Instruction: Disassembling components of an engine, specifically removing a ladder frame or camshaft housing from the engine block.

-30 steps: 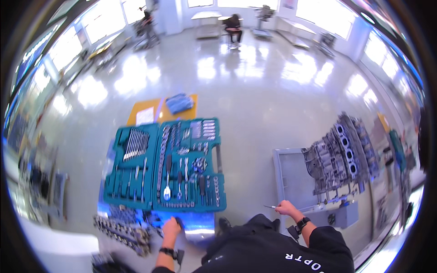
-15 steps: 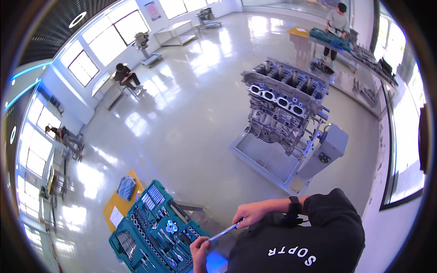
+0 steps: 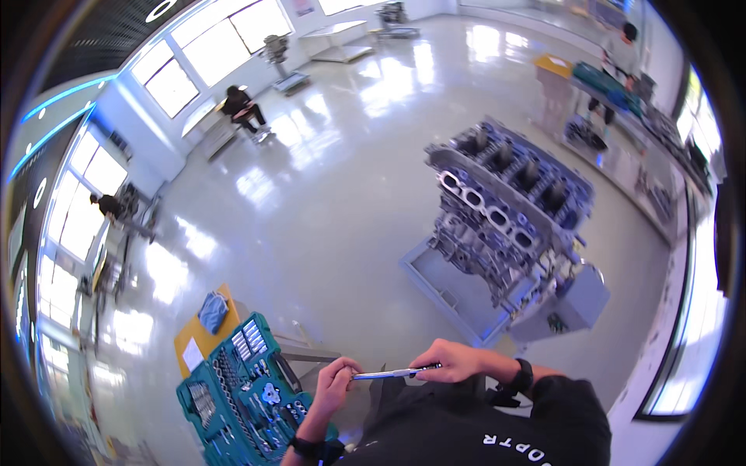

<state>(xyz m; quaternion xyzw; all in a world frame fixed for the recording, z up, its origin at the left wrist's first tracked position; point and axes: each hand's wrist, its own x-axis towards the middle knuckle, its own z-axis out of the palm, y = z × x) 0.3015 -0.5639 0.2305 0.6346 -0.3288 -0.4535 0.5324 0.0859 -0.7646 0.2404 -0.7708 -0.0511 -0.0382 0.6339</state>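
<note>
A long silver bar-shaped tool [image 3: 385, 375] with a dark end is held nearly level in front of my body. My left hand [image 3: 336, 380] is closed around its left end, hiding that tip. My right hand [image 3: 452, 361] grips it near the dark end; its exact kind cannot be made out. Below and left of my left hand lies an opened teal tool case [image 3: 247, 384] with sockets, wrenches and ratchets in shaped slots. Beyond my right hand stands a grey engine block [image 3: 505, 202] on a stand, its row of cylinder openings facing up.
The engine stand [image 3: 447, 291] has a wide base frame and a grey box [image 3: 571, 307] on its right. A yellow board [image 3: 198, 330] with a blue cloth [image 3: 213, 312] lies behind the case. A person [image 3: 619, 58] stands at a far-right bench; others sit far left.
Both hands have moved up and away from the tool case with the bar tool, which has gone from slanted to nearly level. My view has shifted, with the engine appearing farther right.
</note>
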